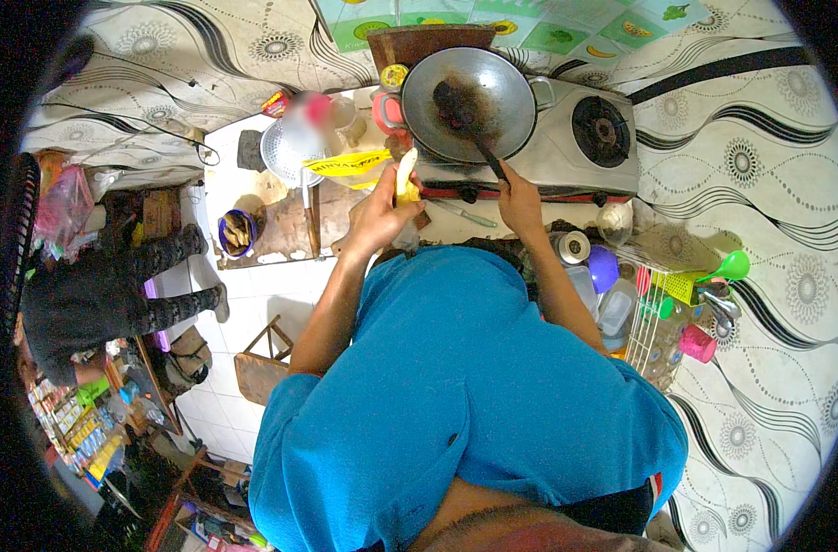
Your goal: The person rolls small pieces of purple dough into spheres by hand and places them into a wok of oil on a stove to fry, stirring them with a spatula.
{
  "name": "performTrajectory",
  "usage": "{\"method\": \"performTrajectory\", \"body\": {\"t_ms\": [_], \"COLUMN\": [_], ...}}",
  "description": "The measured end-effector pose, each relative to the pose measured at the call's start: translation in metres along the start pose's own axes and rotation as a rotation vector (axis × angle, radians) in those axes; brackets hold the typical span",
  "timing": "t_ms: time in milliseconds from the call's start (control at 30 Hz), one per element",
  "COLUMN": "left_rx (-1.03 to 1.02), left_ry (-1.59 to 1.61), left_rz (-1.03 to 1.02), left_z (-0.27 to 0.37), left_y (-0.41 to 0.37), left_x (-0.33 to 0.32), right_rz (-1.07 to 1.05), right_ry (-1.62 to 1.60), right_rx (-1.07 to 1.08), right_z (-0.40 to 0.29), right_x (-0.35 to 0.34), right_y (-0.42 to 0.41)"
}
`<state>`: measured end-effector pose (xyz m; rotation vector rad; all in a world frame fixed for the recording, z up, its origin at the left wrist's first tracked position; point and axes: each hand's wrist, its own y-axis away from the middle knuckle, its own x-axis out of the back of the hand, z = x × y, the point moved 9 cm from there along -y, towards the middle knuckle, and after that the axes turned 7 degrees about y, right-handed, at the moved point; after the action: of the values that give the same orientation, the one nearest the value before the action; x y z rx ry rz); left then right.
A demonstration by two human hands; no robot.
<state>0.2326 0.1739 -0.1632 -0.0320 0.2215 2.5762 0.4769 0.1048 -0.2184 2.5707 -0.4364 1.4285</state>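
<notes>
My left hand [377,214] holds a partly peeled banana [406,176], its pale end pointing up, just left of the stove. A yellow plastic packet [350,168] with writing lies beside that hand. My right hand [520,203] is closed around the dark handle of a spatula [486,153], whose far end rests inside a large metal wok [509,90]. The wok sits over the left burner of a two-burner gas stove [553,152]; its inside is stained brown, with a dark patch where the spatula's end is. What that patch is, I cannot tell.
The right burner [601,131] bears no pot. Left on the counter are a perforated metal strainer [274,148], a knife [311,228] and a blue-rimmed bowl [253,238] of brownish pieces. A wire dish rack [643,324] stands right. A wooden stool [260,378] and another person [81,303] are at left.
</notes>
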Motion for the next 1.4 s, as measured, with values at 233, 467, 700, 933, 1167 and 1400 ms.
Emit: {"method": "performTrajectory", "body": {"t_ms": [233,467,700,933,1167,1400], "left_rx": [0.185,0.045,0.141,0.240,0.300,0.369], "left_ry": [0.122,0.213,0.220,0.200,0.168,0.056], "left_rz": [-0.023,0.073,0.278,0.406,0.310,0.099], "left_z": [0.034,0.020,-0.013,-0.041,-0.076,-0.155], "left_y": [0.001,0.000,0.035,0.090,0.123,0.158], "left_x": [-0.006,0.011,0.022,0.025,0.037,0.069], "right_rz": [0.067,0.090,-0.043,-0.035,0.196,0.243], "right_ry": [0.025,0.302,0.386,0.430,0.453,0.147], "right_rx": [-0.008,0.045,0.119,0.152,0.144,0.229], "right_z": [0.005,0.020,0.009,0.010,-0.003,-0.037], "right_x": [0.004,0.008,-0.016,-0.022,-0.001,-0.051], "right_y": [0.002,-0.019,-0.022,-0.006,0.031,0.082]}}
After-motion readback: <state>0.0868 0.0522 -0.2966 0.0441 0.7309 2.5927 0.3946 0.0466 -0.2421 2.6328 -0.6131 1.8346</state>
